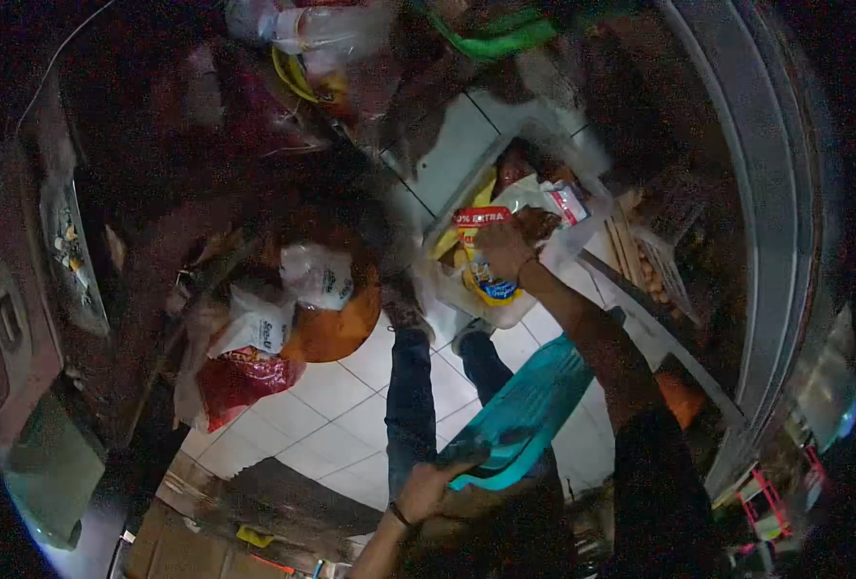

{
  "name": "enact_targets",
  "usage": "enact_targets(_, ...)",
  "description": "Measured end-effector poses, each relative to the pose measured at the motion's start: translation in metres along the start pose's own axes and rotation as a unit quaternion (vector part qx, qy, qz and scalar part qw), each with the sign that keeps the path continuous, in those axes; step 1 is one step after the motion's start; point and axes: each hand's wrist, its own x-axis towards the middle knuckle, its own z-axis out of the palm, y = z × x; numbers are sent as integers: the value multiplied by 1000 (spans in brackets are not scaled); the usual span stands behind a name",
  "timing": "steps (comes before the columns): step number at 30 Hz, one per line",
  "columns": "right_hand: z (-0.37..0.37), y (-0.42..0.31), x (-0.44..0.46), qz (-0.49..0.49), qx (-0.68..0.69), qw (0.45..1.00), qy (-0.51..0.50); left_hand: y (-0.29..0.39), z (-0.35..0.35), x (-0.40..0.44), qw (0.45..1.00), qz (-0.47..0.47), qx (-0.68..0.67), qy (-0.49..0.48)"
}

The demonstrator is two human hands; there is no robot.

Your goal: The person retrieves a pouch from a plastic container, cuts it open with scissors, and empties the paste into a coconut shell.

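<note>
Floor tiles (326,398) lie below the left hand (428,488), gripping a teal bag (527,407), and right hand (505,245), grip unclear, at a packet (484,216) likely soft, best pinched up top.

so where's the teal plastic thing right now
In the head view, the teal plastic thing is low, just right of centre, gripped at its near end by the left hand, beside the right forearm.

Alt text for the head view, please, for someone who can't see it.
A person's right hand touches a red-and-yellow packet in a pale container on a white tiled floor; the left hand holds a teal plastic item by its edge. Bagged goods lie at left, and the surroundings are dark.
</note>
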Motion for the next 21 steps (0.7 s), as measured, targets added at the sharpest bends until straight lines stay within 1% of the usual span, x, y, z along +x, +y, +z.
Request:
enact_targets(1, 8, -14, -1, -49, 32, 997, -40, 4, -4, 1, 1000, 2, 18, -24)
enact_targets(3, 30, -42, 7, -103, 0, 994, -36, 1, -4, 2, 998, 1, 42, -46)
enact_targets(5, 64, -62, 22, -119, -100, 988, 21, -8, 6, 0, 977, -121, 9, -175)
enact_targets(6, 80, -68, 31, -110, -179, 976, 63, 1, 5, 3, 990, -60, 18, -124)
enact_targets(7, 90, -73, 40, -90, -276, 952, 96, 4, 4, 5, 990, -64, 21, -123)
enact_targets(8, 99, -77, 47, -62, -389, 911, 119, 4, 3, 7, 979, -112, 2, -173)
enact_targets(9, 102, -80, 53, -32, -509, 850, 131, 3, 3, 8, 962, -159, -16, -220)
enact_targets(10, 103, -83, 57, -9, -611, 781, 126, 2, 5, 10, 962, -161, -14, -218)
enact_targets(11, 104, -84, 59, 6, -692, 712, 114, 3, 9, 9, 989, -81, -31, -117)
enact_targets(12, 102, -83, 58, 12, -741, 663, 104, 4, 11, 9, 999, 2, -48, -13)
enact_targets(13, 99, -81, 56, 15, -776, 623, 96, 3, 13, 10, 999, 0, -49, -11)
enact_targets(14, 98, -77, 51, 9, -796, 599, 91, 4, 15, 10, 999, 0, -44, -15)
enact_targets(15, 101, -72, 46, 6, -809, 582, 83, 4, 15, 7, 999, 1, -35, -19)
enact_targets(16, 101, -63, 42, -2, -812, 579, 77, 4, 14, 6, 999, 4, -35, -18)
enact_targets(17, 102, -55, 38, -22, -803, 590, 79, 3, 13, 6, 997, -38, -24, -67)
enact_targets(18, 121, -40, 31, -55, -679, 725, 107, 4, 14, 4, 989, -83, -15, -118)
enact_targets(19, 144, -24, 24, -86, -529, 834, 131, 5, 16, 1, 990, -82, -18, -117)
enact_targets(20, 161, -10, 18, -115, -361, 913, 150, 3, 19, -2, 994, -61, -17, -87)
enact_targets(21, 173, 2, 13, -139, -181, 960, 163, 2, 23, -3, 998, -39, -16, -56)
